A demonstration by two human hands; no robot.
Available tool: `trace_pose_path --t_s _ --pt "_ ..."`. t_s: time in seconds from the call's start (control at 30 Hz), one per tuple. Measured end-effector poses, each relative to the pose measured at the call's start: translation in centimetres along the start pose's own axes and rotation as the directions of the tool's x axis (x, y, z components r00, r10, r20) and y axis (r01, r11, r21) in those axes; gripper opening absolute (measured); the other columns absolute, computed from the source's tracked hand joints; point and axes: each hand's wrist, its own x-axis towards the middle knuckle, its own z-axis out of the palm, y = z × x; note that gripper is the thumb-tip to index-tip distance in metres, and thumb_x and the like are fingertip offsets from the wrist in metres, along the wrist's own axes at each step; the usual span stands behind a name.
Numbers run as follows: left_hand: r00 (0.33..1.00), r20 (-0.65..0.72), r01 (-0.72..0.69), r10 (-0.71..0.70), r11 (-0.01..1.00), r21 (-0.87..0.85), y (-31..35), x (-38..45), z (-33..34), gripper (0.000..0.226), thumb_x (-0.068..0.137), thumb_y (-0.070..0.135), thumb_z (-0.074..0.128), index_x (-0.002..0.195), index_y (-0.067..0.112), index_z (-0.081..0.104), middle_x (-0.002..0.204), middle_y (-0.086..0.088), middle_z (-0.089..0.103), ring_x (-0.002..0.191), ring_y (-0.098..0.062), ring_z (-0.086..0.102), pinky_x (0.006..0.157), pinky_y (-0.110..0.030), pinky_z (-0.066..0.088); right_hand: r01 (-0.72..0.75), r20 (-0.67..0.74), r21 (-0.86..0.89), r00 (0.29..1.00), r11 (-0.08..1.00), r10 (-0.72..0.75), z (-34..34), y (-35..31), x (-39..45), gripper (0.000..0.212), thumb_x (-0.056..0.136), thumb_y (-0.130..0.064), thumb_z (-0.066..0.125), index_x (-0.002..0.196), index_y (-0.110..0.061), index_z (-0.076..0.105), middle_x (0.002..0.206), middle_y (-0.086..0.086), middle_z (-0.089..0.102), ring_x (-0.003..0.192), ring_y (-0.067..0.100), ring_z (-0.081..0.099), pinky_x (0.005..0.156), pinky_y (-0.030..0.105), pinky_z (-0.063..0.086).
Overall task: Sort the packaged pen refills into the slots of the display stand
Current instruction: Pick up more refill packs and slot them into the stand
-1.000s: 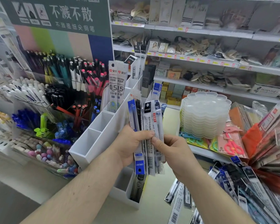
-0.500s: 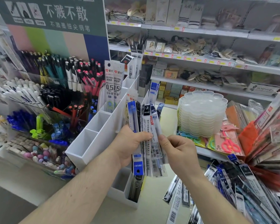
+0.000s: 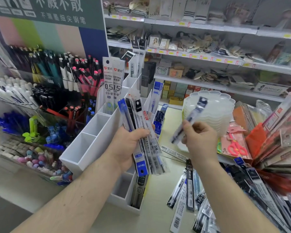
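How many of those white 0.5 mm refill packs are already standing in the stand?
2. Both stand upright, side by side, in one slot of the white display stand: the left pack and the right pack. Others could be hidden behind them.

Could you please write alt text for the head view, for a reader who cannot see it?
In a stationery shop, a person's left hand grips a fan of packaged pen refills beside a white display stand, while the right hand pinches a single refill pack. More packs lie loose on the counter.
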Motion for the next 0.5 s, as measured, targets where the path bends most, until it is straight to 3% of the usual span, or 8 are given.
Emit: trace_pose_path --t_s 0.07,0.2,0.3,0.37,0.43,0.5 --pt "1.000 0.005 -0.011 0.011 0.999 -0.047 0.2 -0.1 0.2 0.028 0.092 -0.011 0.047 0.109 0.002 0.065 0.077 -0.005 0.075 0.070 -0.016 0.073 0.059 -0.031 0.059 -0.082 -0.062 -0.014 0.995 0.997 0.081 0.1 1.3 2.1 0.018 0.094 -0.017 0.068 0.077 -0.011 0.066 0.066 0.006 0.070 0.052 0.012 0.062 0.054 0.030 0.054" --pt "1.000 0.016 -0.019 0.020 0.998 -0.055 0.3 -0.4 0.4 0.029 0.092 -0.011 0.047 0.113 0.001 0.063 0.080 -0.006 0.075 0.072 -0.016 0.074 0.060 -0.031 0.060 -0.185 -0.074 -0.036 0.980 0.982 0.182 2.0 4.8 6.2 0.018 0.097 -0.016 0.064 0.080 -0.011 0.068 0.074 0.009 0.074 0.055 0.007 0.067 0.048 0.020 0.051" --pt "1.000 0.015 -0.020 0.021 0.999 -0.045 0.3 -0.4 0.5 0.027 0.092 -0.013 0.046 0.107 0.000 0.064 0.079 -0.008 0.073 0.069 -0.017 0.073 0.060 -0.031 0.060 -0.195 -0.035 -0.086 0.981 0.977 0.193 4.2 6.9 8.2 0.015 0.096 -0.014 0.065 0.089 -0.004 0.073 0.070 0.001 0.072 0.064 0.011 0.070 0.065 0.030 0.060" --pt "1.000 0.021 -0.021 0.022 1.000 -0.023 0.3 -0.4 0.5 0.026 0.092 -0.013 0.047 0.105 0.001 0.065 0.077 -0.007 0.073 0.070 -0.017 0.073 0.060 -0.031 0.059 -0.197 0.020 -0.141 0.979 0.970 0.202 5.6 8.1 8.8 0.017 0.095 -0.017 0.066 0.080 -0.014 0.074 0.070 -0.001 0.073 0.072 0.019 0.072 0.076 0.040 0.061" --pt "0.999 0.028 -0.029 0.029 1.000 0.003 0.3 -0.4 0.4 0.026 0.091 -0.013 0.048 0.104 0.002 0.065 0.077 -0.006 0.074 0.071 -0.017 0.073 0.062 -0.031 0.060 -0.175 0.085 -0.248 0.976 0.953 0.202 6.6 9.2 9.0 0.021 0.093 -0.022 0.067 0.073 -0.020 0.073 0.071 -0.002 0.073 0.075 0.023 0.071 0.079 0.044 0.060" --pt "0.999 0.030 -0.027 0.026 0.999 0.023 0.2 -0.3 0.3 0.025 0.091 -0.012 0.049 0.105 0.002 0.065 0.080 -0.008 0.074 0.075 -0.020 0.073 0.064 -0.034 0.060 -0.104 0.137 -0.442 0.974 0.891 0.181 7.1 10.2 8.8 0.016 0.092 -0.024 0.066 0.081 -0.021 0.077 0.080 -0.001 0.076 0.075 0.021 0.067 0.073 0.038 0.056"
